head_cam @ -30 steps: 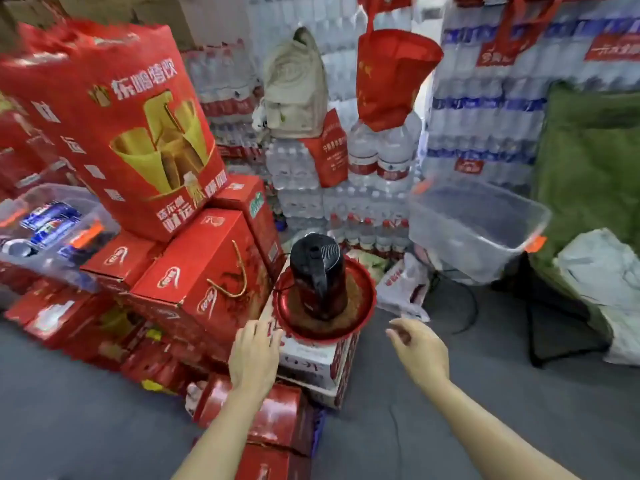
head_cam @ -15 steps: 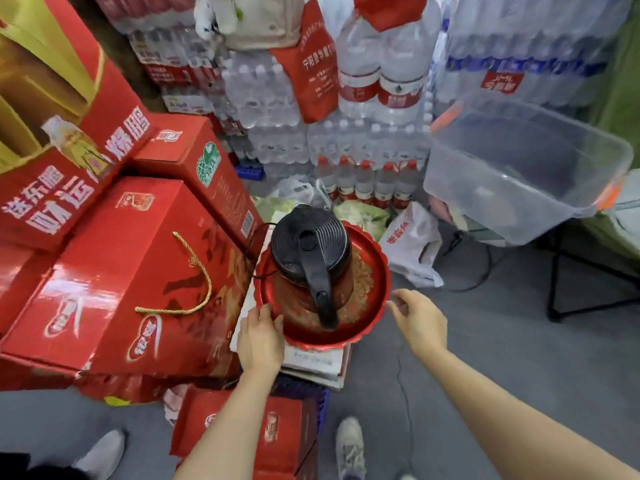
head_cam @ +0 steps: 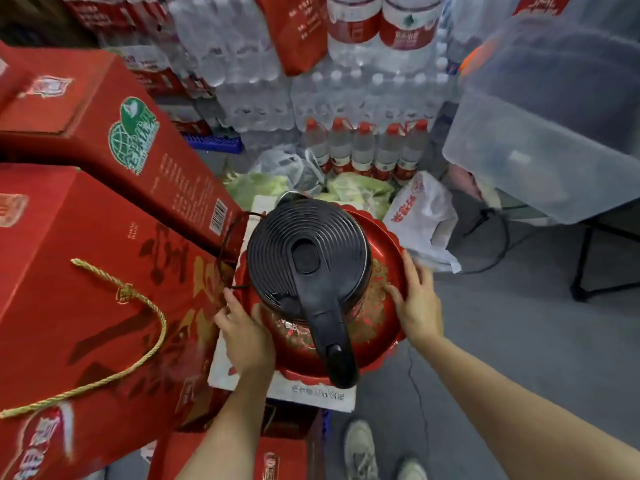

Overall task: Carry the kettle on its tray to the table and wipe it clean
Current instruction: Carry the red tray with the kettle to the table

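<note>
Your left hand [head_cam: 247, 332] and right hand [head_cam: 420, 306] clasp the tray [head_cam: 382, 327] rim — lift level, since the tall kettle [head_cam: 306, 258] looks top-heavy.

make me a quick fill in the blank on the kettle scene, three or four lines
1. The black kettle stands on a round ____ tray.
2. Both hands, left and right, grip the tray's ____.
3. The kettle's lid is ____.
4. The tray rests on a white ____.

Missing words: red; rim; closed; carton
</note>
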`<control>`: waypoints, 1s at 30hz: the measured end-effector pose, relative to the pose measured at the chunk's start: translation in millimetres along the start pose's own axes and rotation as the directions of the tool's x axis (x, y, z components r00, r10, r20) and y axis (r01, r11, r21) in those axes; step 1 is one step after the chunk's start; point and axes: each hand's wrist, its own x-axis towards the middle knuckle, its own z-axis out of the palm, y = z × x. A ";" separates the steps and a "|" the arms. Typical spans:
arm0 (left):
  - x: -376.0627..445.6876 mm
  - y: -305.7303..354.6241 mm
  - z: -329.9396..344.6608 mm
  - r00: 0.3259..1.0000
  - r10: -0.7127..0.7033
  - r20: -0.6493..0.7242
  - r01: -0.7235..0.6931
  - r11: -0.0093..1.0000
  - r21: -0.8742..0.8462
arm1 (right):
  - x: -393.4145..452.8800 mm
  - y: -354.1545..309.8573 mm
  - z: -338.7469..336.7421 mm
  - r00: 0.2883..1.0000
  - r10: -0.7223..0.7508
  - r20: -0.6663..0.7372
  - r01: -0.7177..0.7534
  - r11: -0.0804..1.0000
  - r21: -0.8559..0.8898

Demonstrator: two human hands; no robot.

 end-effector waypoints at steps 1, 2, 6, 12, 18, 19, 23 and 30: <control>3.4 -1.5 2.9 1.000 -0.006 -0.003 0.006 1.000 -0.007 | 2.5 0.3 2.2 1.000 0.018 -0.002 -0.018 0.999 0.028; 7.4 -3.4 6.1 1.000 -0.025 0.003 0.025 1.000 -0.004 | 5.4 -0.2 3.6 0.999 0.037 -0.014 -0.037 0.998 0.052; 15.7 -9.7 15.1 0.997 -0.082 -0.005 0.082 0.994 -0.067 | 12.0 -4.7 7.7 0.991 0.110 -0.072 -0.093 0.973 0.210; 12.4 -3.0 4.3 0.993 -0.009 -0.116 -0.009 0.988 -0.152 | 10.2 -4.6 10.7 0.969 0.182 -0.166 -0.111 0.923 0.368; 6.9 42.7 -14.7 0.992 0.099 -0.082 -0.110 0.985 -0.134 | 3.9 1.9 -24.8 0.928 0.299 -0.222 -0.178 0.881 0.439; 5.1 55.2 -18.7 0.990 0.120 -0.077 -0.129 0.983 -0.131 | 2.5 2.8 -34.9 0.921 0.305 -0.242 -0.174 0.878 0.446; -5.5 111.7 -31.5 0.978 0.195 -0.068 -0.203 0.968 -0.147 | -5.1 6.2 -83.0 0.884 0.336 -0.326 -0.133 0.848 0.512; -39.2 217.2 -32.3 0.913 0.408 0.006 -0.403 0.903 -0.151 | -27.8 33.0 -175.8 0.763 0.447 -0.467 -0.113 0.803 0.585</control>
